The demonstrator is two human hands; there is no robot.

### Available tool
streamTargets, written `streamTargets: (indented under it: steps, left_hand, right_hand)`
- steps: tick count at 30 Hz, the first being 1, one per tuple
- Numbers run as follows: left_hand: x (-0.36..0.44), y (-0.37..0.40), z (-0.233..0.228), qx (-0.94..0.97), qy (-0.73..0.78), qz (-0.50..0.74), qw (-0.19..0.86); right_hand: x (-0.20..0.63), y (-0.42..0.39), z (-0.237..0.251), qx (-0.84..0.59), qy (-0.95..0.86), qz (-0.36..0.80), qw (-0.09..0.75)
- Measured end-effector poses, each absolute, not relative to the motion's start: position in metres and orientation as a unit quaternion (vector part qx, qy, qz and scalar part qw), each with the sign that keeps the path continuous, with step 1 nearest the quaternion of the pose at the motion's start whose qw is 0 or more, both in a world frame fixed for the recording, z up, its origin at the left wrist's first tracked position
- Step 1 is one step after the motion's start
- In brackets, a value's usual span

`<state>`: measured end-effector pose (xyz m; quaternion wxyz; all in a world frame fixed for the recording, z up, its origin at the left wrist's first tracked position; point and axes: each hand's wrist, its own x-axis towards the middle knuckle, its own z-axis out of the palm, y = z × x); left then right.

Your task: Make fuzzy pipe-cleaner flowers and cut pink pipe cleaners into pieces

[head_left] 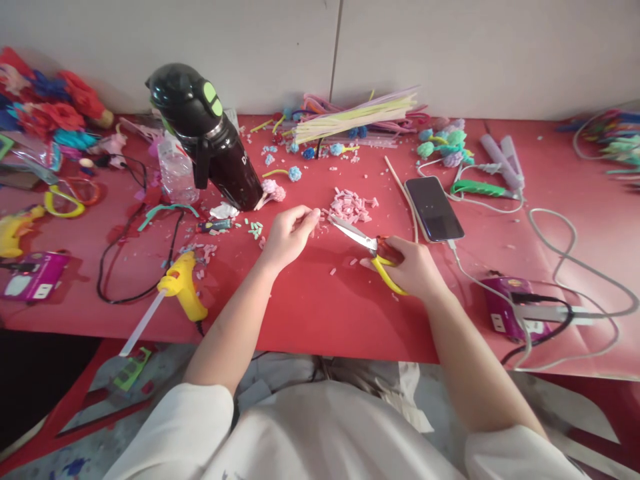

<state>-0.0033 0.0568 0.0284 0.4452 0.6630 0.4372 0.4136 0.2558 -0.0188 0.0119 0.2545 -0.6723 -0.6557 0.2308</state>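
Note:
My right hand (pixel 413 267) grips a pair of scissors (pixel 355 233) with yellow and orange handles. Their blades point left, tips close to a pile of short pink fuzzy pieces (pixel 353 205), which look like cut pipe cleaner. Just left of the blade tips, my left hand (pixel 291 233) is closed in a pinch. A bit of pink shows by its fingertips, but what they hold is too small to make out. A long pale pink pipe cleaner (pixel 400 183) lies beyond my right hand, beside a phone (pixel 435 209).
A black thermos (pixel 225 160) stands left of centre, near a yellow glue gun (pixel 185 283). Bundled pipe cleaners (pixel 355 119) lie at the back. On the right are a purple power adapter (pixel 515 310), cables and a green knife-like tool (pixel 483 189). Another pair of scissors (pixel 65 202) lies far left.

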Motion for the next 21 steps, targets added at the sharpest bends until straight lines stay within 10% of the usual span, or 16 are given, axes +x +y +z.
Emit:
streamTargets:
  steps: [21]
  left_hand:
    - [-0.0044,0.0527,0.0292,0.715,0.406,0.408,0.397]
  right_hand:
    - [0.2563,-0.0173,0.011,-0.677,-0.649,0.24,0.25]
